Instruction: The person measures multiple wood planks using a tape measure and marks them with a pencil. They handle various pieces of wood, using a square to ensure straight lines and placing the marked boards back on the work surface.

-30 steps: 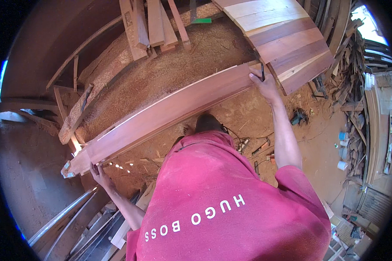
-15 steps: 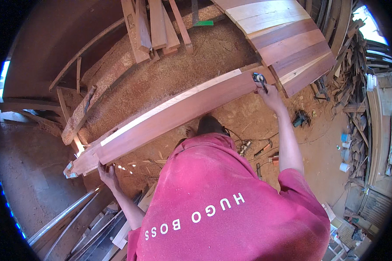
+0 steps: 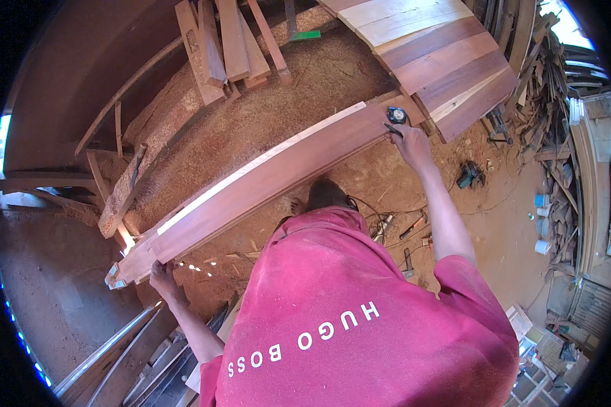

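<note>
A long reddish wooden board point(image 3: 278, 166) lies slantwise across a bench, with a pale strip of wood point(image 3: 251, 175) along its far edge. My left hand point(image 3: 164, 279) is at the board's left end, fingers closed at its near edge. At the right end, my right hand point(image 3: 412, 146) holds a thin dark pencil-like marker point(image 3: 392, 129) that points left over the board. A black tape measure point(image 3: 396, 115) with a pale round face lies on the wood just beyond that hand, apart from the fingers.
A striped wooden panel point(image 3: 448, 74) stands at the upper right. Several loose planks point(image 3: 234, 44) lie at the back, over heaped sawdust point(image 3: 319, 74). On the floor to the right are a green power tool point(image 3: 470, 175), cords and a hammer point(image 3: 408, 263). Scrap wood point(image 3: 557, 88) is piled far right.
My right hand has let go of the tape measure, which now lies on the board, and the marker has swung leftward. The left hand's fingers have drawn together at the board's edge.
</note>
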